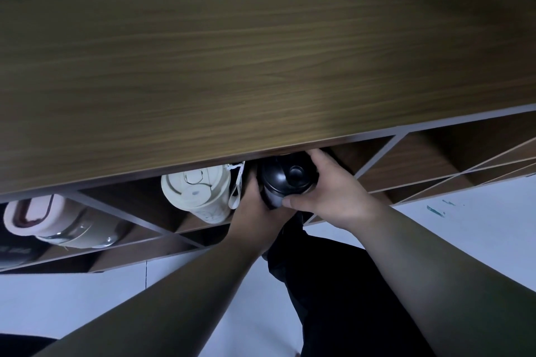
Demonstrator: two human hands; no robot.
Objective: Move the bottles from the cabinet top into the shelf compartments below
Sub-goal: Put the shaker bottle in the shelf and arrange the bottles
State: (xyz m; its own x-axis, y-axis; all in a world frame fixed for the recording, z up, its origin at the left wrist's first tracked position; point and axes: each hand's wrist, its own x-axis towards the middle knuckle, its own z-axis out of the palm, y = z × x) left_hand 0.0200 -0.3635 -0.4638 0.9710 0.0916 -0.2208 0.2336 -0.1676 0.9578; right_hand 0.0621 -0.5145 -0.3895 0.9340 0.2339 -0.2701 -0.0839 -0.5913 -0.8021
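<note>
A black bottle [285, 179] with a round lid stands in a shelf compartment just under the edge of the wooden cabinet top [261, 52]. Both hands hold it: my left hand [255, 206] wraps its left and lower side, my right hand [327, 188] grips its right side with the thumb across the front. A cream-white bottle [200, 194] with a white strap stands right beside it on the left, in the same compartment. Further left, a clear bottle with a pink lid [43, 219] sits in another compartment. No bottles show on the cabinet top.
Thin grey dividers [377, 159] split the shelf into compartments; those to the right hold nothing visible. A dark object [14, 252] lies at the far left of the shelf. Pale floor [87, 298] and my dark trousers [333, 284] are below.
</note>
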